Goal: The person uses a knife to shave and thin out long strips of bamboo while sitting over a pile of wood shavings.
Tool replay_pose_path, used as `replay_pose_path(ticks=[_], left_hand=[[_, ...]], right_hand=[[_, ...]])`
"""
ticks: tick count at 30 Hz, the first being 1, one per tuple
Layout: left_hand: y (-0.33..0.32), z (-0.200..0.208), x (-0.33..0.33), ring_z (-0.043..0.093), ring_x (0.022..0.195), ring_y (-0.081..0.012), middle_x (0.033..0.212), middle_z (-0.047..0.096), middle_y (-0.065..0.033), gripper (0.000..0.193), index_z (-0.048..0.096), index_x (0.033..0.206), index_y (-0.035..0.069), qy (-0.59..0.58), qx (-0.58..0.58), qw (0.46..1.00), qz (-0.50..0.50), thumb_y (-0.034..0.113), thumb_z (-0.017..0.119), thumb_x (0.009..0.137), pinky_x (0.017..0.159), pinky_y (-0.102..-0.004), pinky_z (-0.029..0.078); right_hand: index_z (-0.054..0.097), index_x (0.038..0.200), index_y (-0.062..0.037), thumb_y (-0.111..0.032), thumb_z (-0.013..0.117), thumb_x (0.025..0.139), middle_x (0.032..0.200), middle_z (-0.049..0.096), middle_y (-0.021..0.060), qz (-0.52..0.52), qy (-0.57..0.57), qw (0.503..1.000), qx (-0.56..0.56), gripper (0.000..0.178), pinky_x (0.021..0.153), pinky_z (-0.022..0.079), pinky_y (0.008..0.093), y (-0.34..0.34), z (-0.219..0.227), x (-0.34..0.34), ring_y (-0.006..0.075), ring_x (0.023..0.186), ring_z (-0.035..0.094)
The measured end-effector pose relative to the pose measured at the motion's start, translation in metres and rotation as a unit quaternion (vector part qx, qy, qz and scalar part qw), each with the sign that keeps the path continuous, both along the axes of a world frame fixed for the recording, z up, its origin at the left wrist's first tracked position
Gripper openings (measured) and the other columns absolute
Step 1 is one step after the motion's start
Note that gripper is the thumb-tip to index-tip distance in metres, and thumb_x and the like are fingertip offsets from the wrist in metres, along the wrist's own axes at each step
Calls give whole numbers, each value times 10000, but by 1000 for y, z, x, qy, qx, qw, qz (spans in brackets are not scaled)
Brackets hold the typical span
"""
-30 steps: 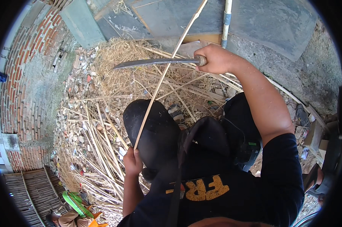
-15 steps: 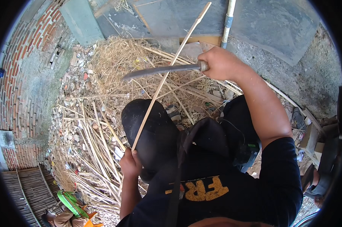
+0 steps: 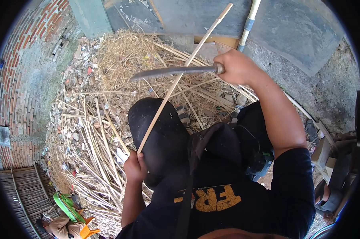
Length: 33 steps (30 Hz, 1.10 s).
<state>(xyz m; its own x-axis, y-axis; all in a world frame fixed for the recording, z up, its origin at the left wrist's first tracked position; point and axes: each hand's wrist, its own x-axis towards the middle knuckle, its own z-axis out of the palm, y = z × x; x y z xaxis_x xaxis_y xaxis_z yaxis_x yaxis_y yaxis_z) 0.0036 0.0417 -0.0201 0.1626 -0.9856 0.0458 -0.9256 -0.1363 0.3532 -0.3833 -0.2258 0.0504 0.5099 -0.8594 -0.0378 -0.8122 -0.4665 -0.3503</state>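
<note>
My left hand (image 3: 135,167) is closed round the lower end of a long, pale bamboo strip (image 3: 161,108). The strip slants up and to the right across my dark-clothed knee, its far end high near the grey panels. In my right hand (image 3: 235,67) is the handle of a machete (image 3: 170,72), gripped in a closed fist. Its dark, slightly curved blade points left and crosses the strip above its middle. Whether the edge bites into the strip or only lies against it, I cannot tell.
Many loose bamboo strips (image 3: 102,149) lie on rubble at the left, with a heap of dry shavings (image 3: 128,65) ahead. A brick wall (image 3: 18,95) stands left, grey panels (image 3: 295,36) and a white pipe (image 3: 249,22) ahead. Another person (image 3: 62,225) is at the lower left.
The machete and the strip keep nearly the same pose. Both shift slightly right in the picture, while the surroundings tilt a little as my view turns.
</note>
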Motion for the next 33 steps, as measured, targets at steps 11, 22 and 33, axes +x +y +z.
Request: replay_pose_path(ticks=[11,22,33], left_hand=[[1,5,10,579,582,-458,608,555,-224,338,481,793,24,13,8,1000,-17,276,533,1013,523,-512,424],[-6,13,16,560,573,-469,592,541,-225,382,483,768,28,-5,11,999,-37,312,518,1021,515,-515,406],[-9,12,18,560,580,-463,592,537,-212,427,482,767,21,0,23,999,-48,352,491,1036,518,-486,411]], right_hand=[[698,1007,-13,-186,730,766,870,697,216,-19,-6,999,40,299,804,535,449,-1,-3,8,375,863,683],[690,943,-31,-215,696,794,819,695,186,-62,-44,997,-19,237,756,529,463,-22,-30,-19,360,795,682],[697,975,-43,-184,702,769,808,696,152,-201,-117,972,23,250,764,538,449,-33,-21,-38,324,788,681]])
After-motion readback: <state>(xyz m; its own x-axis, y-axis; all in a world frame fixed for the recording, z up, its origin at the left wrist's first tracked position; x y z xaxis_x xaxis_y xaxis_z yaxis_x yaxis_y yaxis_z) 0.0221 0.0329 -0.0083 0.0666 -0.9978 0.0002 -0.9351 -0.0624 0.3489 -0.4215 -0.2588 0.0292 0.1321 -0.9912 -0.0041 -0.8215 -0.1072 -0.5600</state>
